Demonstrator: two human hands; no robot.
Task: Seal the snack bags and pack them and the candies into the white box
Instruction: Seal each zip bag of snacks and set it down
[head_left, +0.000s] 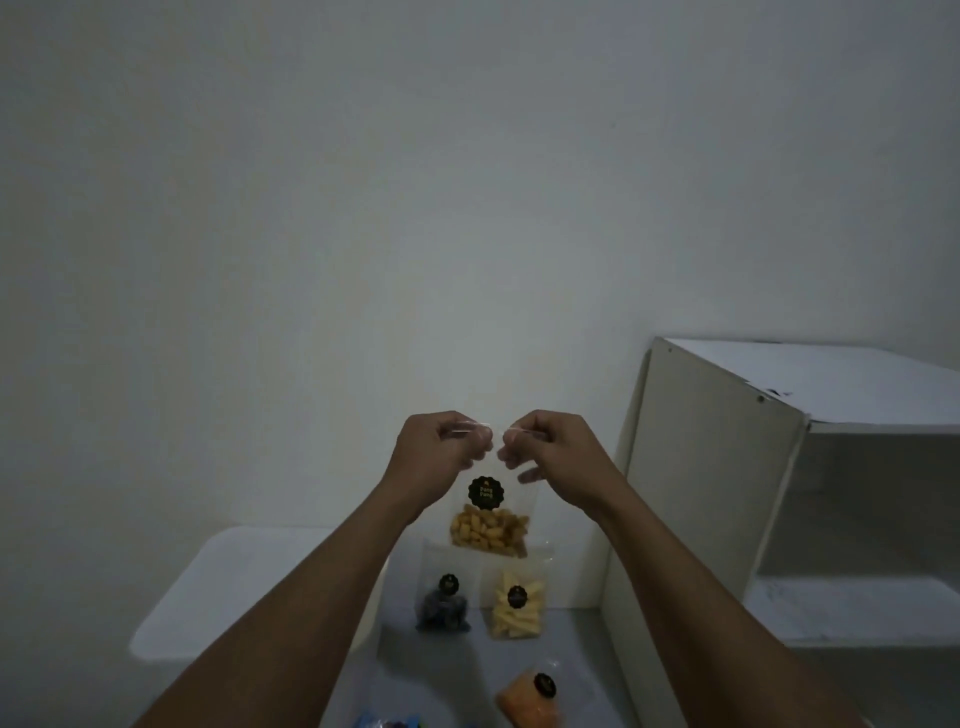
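Nearest, at the bottom edge of the view, something blue (374, 721), cut off and too dim to identify, possibly candy wrappers. Just right of it, on the grey surface (582, 675), an orange snack bag (530, 701) with a round black sticker, lying tilted.

Farther back on that surface, two clear bags standing side by side against the wall's base: a dark-filled bag (441, 605) on the left, a bag of pale yellow sticks (517, 608) touching its right side, each bearing a black sticker. To their left, a white box (249, 587) with rounded corners, its right end hidden behind the left forearm. To the right, a white open shelf unit (727, 467) rising well above the surface.

Raised in the air above the two standing bags, a clear bag of golden puffed snacks (488, 532), hanging upright, its black scalloped sticker facing the camera, contents settled at the bottom. Left hand (434, 452) clenched on the top left of the bag's mouth, thumb and fingers pinching the plastic. Right hand (550, 447) pinching the top right of the same mouth, lower fingers loosely curled and spread beneath. Both hands nearly touching at the fingertips, the plastic strip stretched between them.

Behind everything, a plain white wall (415, 208).
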